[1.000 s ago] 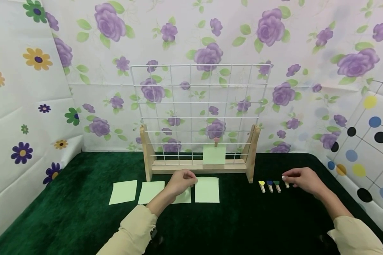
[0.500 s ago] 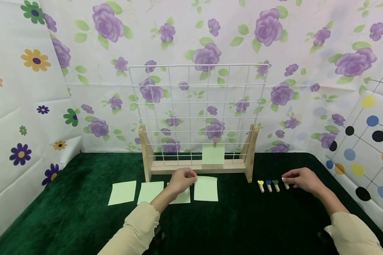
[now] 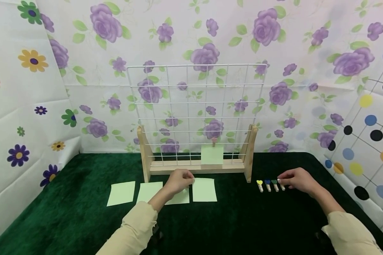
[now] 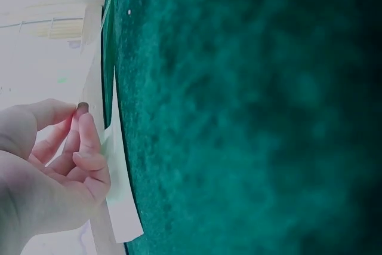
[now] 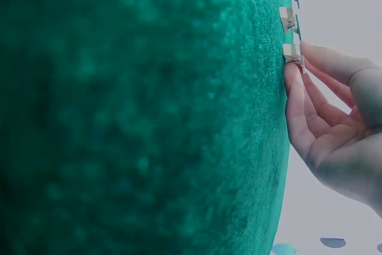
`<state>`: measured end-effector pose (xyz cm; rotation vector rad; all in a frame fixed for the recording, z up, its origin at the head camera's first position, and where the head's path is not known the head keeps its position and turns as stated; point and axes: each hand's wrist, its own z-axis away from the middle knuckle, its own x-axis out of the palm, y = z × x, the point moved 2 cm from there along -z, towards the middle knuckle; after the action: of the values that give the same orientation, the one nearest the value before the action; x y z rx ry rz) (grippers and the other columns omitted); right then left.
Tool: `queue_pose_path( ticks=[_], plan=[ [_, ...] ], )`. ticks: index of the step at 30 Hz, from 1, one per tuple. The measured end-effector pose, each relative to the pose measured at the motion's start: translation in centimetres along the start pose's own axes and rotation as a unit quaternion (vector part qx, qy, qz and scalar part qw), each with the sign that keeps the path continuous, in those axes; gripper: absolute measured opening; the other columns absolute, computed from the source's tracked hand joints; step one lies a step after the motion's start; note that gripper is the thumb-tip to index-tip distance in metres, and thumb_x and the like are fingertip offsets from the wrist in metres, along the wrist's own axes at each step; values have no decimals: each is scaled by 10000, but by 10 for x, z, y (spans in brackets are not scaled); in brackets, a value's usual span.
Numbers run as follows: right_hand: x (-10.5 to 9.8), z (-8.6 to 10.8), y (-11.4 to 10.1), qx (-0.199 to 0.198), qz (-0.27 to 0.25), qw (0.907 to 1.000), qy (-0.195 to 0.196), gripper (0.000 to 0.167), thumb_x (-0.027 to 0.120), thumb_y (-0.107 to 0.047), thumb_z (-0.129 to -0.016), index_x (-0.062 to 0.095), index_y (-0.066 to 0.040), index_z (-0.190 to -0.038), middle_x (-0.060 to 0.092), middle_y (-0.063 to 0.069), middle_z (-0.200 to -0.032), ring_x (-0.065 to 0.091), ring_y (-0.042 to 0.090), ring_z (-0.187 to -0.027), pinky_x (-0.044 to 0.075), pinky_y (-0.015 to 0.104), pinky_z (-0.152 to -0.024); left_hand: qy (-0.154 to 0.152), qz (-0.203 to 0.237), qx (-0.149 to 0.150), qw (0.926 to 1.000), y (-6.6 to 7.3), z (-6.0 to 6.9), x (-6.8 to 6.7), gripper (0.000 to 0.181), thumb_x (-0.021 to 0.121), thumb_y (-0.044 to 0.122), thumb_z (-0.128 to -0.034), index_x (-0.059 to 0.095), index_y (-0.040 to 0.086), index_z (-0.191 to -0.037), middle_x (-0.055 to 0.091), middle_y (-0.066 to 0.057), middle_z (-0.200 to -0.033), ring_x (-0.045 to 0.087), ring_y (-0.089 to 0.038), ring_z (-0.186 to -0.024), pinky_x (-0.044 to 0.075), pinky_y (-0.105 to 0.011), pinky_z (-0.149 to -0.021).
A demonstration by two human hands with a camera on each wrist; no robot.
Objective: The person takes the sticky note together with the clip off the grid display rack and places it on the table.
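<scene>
My left hand [image 3: 178, 182] pinches the top left corner of the rightmost pale green paper sheet [image 3: 205, 190] on the table. In the left wrist view, thumb and fingertips meet near the paper's edge. Partly under that hand lies another sheet [image 3: 182, 197]. At the right, my right hand [image 3: 298, 180] pinches the white-topped end of a small wooden clothespin [image 3: 282, 186]; its lower end shows below the fingers. Beside it, to the left, are clothespins with a green heart [image 3: 275, 186], a blue heart [image 3: 268, 186] and a yellow heart [image 3: 260, 186].
A white wire grid stands in a wooden frame [image 3: 251, 152] at the back. One green sheet [image 3: 212, 155] hangs there from a pink-topped clothespin [image 3: 214, 141]. Two more sheets lie left: one at the far left [image 3: 121, 193], one beside it [image 3: 149, 191]. Dark green cloth [image 3: 236, 219] covers the table.
My right hand has shifted left with the white-topped clothespin, which now stands closer to the green-heart one. The left hand keeps its grip on the sheet's corner. The head view has drifted slightly.
</scene>
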<state>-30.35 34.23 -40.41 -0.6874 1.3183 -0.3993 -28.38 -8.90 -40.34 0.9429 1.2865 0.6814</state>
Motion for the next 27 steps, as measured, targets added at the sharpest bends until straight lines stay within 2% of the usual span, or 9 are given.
queue_pose_path(
  ticks=[8, 23, 27],
  plan=[
    [1, 0, 1, 82, -84, 9999, -18, 290, 679, -203, -909, 690, 29, -1083, 636, 181, -1103, 603, 209, -847, 531, 336, -683, -92, -65, -146, 9998, -4, -2, -2, 101, 616, 55, -926, 691, -4, -958, 637, -55, -867, 616, -186, -721, 454, -284, -593],
    [-1, -1, 2, 105, -100, 9999, -23, 260, 674, -182, -910, 695, 18, -1076, 635, 171, -1101, 591, 216, -872, 529, 339, -689, 28, -146, -123, 9998, -4, 1, -3, 103, 642, 56, -903, 701, -19, -943, 628, -52, -815, 586, -171, -667, 466, -275, -564],
    [-1, -1, 2, 121, -119, 9999, -33, 260, 671, -182, -913, 693, 15, -1081, 634, 160, -1096, 582, 220, -879, 525, 342, -693, 36, -181, -33, 9998, -3, 2, -3, 114, 645, 46, -893, 694, -37, -953, 628, -59, -802, 586, -172, -654, 470, -277, -562]
  ],
)
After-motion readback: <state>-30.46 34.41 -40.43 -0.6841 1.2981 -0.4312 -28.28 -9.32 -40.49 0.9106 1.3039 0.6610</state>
